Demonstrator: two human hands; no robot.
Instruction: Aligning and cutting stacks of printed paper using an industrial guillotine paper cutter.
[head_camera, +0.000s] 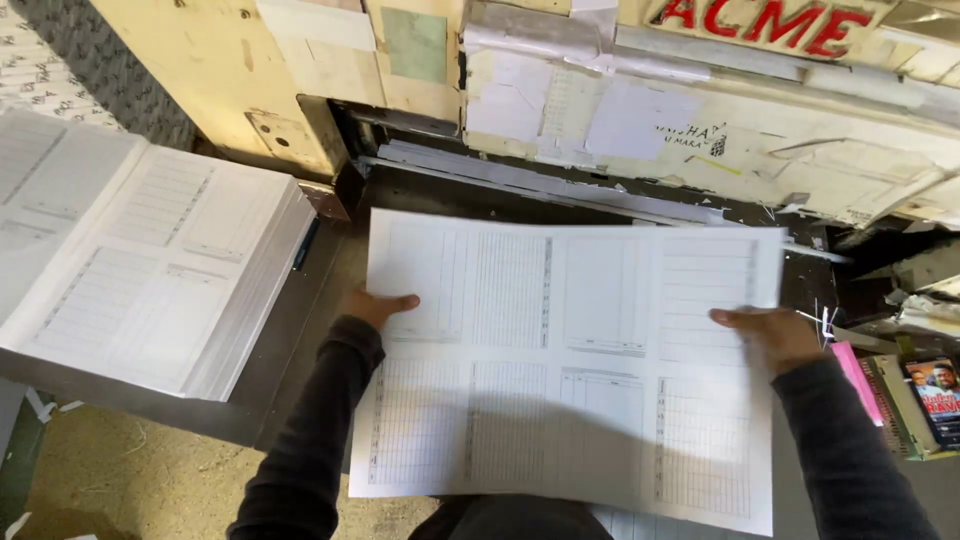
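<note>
I hold a large stack of white printed sheets (560, 360), ruled with tables, over the dark bed (330, 270) of a paper cutting machine. My left hand (375, 305) grips the stack's left edge, thumb on top. My right hand (770, 335) grips the right edge the same way. Both arms wear dark sleeves. The stack's far edge lies close to the machine's blade slot (520, 175).
A thick pile of similar printed sheets (160, 270) sits on the bed at left. The worn cream machine body (700, 110) rises behind, patched with paper. Pink paper (858, 368) and a booklet (935, 395) lie at right. Paper scraps litter the floor (120, 470).
</note>
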